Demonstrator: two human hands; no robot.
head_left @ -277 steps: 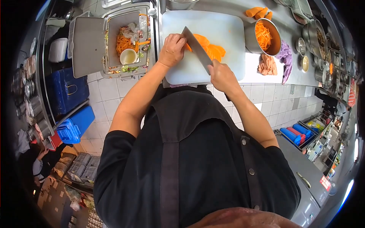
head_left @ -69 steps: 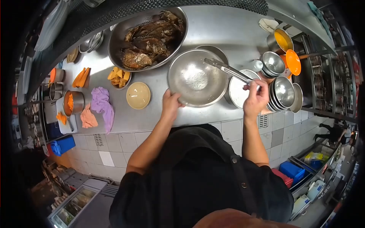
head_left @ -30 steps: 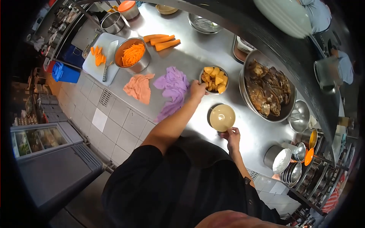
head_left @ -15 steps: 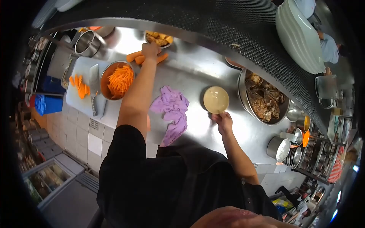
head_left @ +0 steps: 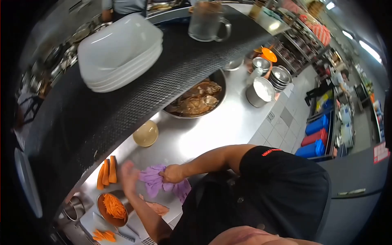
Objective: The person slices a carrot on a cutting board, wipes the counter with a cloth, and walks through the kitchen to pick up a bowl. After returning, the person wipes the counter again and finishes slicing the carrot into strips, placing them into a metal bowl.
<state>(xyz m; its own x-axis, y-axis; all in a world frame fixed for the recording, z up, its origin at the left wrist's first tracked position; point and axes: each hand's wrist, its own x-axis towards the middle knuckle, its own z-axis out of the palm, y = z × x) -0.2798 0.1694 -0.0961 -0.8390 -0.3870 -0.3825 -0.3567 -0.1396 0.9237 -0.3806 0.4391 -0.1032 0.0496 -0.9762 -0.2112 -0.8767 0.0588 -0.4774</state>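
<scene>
Cloth (head_left: 155,182): purple, bunched on the steel counter (head_left: 212,130).
Right hand (head_left: 172,174): fist closed, gripping the cloth.
Left hand (head_left: 128,176): blurred, fingers spread, holding nothing, just beside the cloth.
Carrots (head_left: 107,173): beside the left hand.
Bowl (head_left: 145,133): near, beyond the cloth.

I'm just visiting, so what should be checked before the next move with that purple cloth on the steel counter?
1. Right hand grips the purple cloth: ok, bunched in its fingers.
2. Left hand clear of the cloth: cannot tell, blurred.
3. Whole carrots off the cloth: ok, lying beside it.
4. Beige bowl out of the way: ok, stands apart.
5. Pot of shredded carrot upright: ok.
</scene>
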